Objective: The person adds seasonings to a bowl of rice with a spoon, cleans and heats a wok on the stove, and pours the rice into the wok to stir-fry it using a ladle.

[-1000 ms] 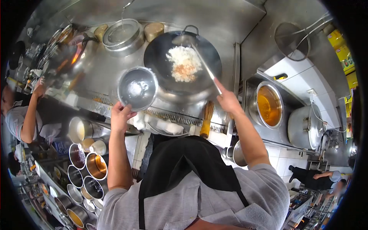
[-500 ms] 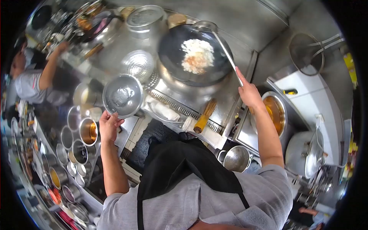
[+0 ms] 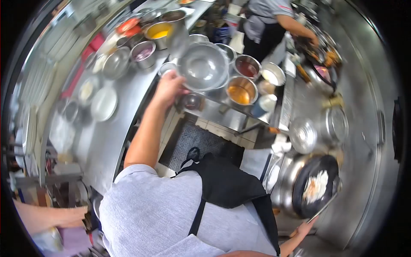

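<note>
My left hand (image 3: 171,88) grips the rim of a shallow metal bowl (image 3: 203,66), with its inside facing up and nothing visible in it. The bowl hangs over the edge of a counter crowded with pots. At the lower right, my right hand (image 3: 304,229) is closed around the long handle of a ladle (image 3: 326,206). The ladle's head rests by the rim of a black wok (image 3: 299,198) on the stove. White food with a reddish-brown patch (image 3: 315,186) lies in the wok.
Pots of orange liquid (image 3: 241,92) and dark red liquid (image 3: 247,67) stand beyond the bowl. A perforated strainer (image 3: 303,135) lies beside the wok. A steel counter (image 3: 124,115) runs along the left. A co-worker (image 3: 265,19) reaches over pans at the top.
My view has swung left, so the wok now sits at the lower right. My left hand has carried the bowl toward the pots and counter. The right hand still holds the ladle.
</note>
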Action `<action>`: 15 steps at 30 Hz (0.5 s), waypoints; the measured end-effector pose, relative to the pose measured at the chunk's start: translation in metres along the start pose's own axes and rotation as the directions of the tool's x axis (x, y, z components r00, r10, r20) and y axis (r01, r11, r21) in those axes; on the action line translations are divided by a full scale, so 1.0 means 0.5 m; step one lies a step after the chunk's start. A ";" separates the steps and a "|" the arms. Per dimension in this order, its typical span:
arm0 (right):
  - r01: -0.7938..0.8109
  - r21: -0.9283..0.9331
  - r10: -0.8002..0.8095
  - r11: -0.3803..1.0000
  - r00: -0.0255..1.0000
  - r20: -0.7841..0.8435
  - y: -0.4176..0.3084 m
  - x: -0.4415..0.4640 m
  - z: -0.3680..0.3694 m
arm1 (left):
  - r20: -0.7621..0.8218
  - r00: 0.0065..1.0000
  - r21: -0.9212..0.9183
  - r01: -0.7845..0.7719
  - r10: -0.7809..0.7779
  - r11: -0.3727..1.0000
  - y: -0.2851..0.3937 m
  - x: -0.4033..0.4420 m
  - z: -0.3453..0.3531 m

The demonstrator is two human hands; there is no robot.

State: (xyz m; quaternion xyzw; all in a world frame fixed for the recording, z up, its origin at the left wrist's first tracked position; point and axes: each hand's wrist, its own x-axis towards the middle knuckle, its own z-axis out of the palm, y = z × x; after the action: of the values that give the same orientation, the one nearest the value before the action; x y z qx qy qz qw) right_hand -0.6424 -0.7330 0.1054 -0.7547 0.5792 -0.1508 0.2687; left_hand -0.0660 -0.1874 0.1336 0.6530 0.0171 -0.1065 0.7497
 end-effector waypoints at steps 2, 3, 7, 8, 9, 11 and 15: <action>-0.064 -0.171 0.046 0.983 0.993 -0.104 0.001 -0.021 0.066 | -0.209 0.978 -0.040 -0.036 0.027 0.999 -0.003 -0.014 -0.157; -0.072 -0.245 0.054 0.967 0.995 -0.080 0.026 -0.018 0.102 | -0.350 0.936 -0.048 0.004 -0.021 0.999 -0.006 -0.026 -0.220; -0.344 0.023 0.330 0.939 0.915 0.231 -0.104 -0.007 0.083 | -0.617 0.787 -0.031 -0.054 0.023 0.998 -0.233 -0.095 -0.556; -0.262 0.065 0.229 0.963 0.921 0.316 -0.030 0.051 0.046 | -0.688 0.714 -0.045 0.135 -0.128 0.990 -0.229 -0.158 -0.560; -0.155 0.593 -0.038 0.790 0.953 0.299 -0.076 0.030 0.048 | -0.696 0.690 -0.090 0.190 -0.198 0.978 -0.270 -0.214 -0.605; -0.130 0.477 0.072 0.869 0.988 0.138 -0.216 -0.041 0.019 | -0.685 0.669 -0.079 0.324 -0.288 0.943 -0.334 -0.217 -0.623; -0.220 -0.576 0.259 0.788 0.966 -0.014 -0.111 0.086 -0.052 | -0.672 0.639 -0.019 0.491 -0.374 0.871 -0.390 -0.183 -0.505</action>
State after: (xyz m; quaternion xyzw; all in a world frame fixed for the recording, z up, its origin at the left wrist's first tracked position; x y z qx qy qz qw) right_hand -0.6002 -0.7699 0.1550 -0.7253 0.6793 0.0903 0.0654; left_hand -0.1620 0.0491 -0.0784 0.6841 0.4260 -0.0483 0.5901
